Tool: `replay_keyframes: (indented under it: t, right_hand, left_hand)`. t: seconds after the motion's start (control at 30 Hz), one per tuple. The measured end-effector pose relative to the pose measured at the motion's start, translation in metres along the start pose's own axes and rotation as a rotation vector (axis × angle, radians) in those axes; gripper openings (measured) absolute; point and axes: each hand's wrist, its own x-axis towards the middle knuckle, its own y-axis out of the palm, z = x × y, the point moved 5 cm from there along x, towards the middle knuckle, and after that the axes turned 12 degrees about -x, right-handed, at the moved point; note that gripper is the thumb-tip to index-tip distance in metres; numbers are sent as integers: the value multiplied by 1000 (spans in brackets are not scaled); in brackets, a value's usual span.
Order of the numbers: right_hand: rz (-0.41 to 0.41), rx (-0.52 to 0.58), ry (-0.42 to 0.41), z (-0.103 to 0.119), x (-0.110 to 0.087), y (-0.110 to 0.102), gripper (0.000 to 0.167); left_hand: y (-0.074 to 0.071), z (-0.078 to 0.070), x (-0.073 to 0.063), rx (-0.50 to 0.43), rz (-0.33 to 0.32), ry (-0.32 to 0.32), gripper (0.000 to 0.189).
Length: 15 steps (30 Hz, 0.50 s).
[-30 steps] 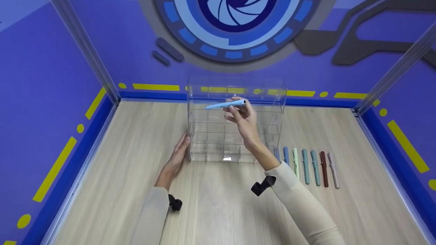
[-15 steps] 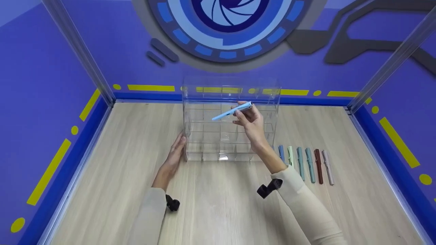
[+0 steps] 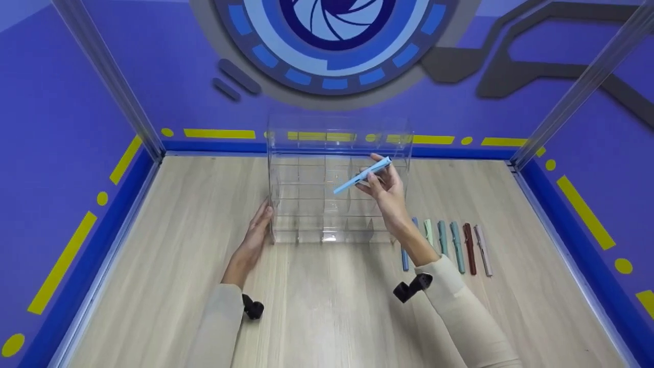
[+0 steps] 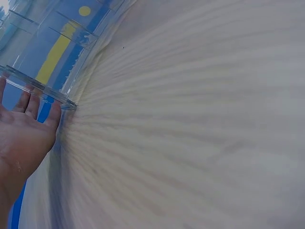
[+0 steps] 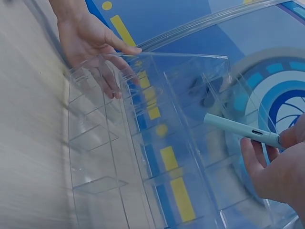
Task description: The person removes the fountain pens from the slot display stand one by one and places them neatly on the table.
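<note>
My right hand pinches a light blue pen between thumb and fingers, over the front of a clear acrylic organizer with rows of compartments. The pen slants, its plain end pointing down and left and its other end up and right. In the right wrist view the same pen shows a small dark slot in its side. My left hand rests with fairly straight fingers against the organizer's left side. From the left wrist, those fingers touch the clear edge.
To the right of the organizer several pens lie in a row on the wooden table: blue, pale green, two teal ones, dark red and lilac. A blue patterned wall stands close behind the organizer.
My right hand has moved right and slightly down across the organizer's front. The pen has tilted more steeply, its left end lower. My left hand keeps its place on the organizer's side.
</note>
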Motion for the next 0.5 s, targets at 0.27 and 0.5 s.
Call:
replay_keyframes:
  t: [0.27, 0.5]
  right_hand:
    - [36, 11, 28, -9, -7, -9, 53]
    - [35, -25, 10, -13, -12, -19, 57]
  left_hand:
    - [-1, 0, -1, 39, -15, -44, 78]
    - [-2, 1, -1, 30, -18, -36, 76]
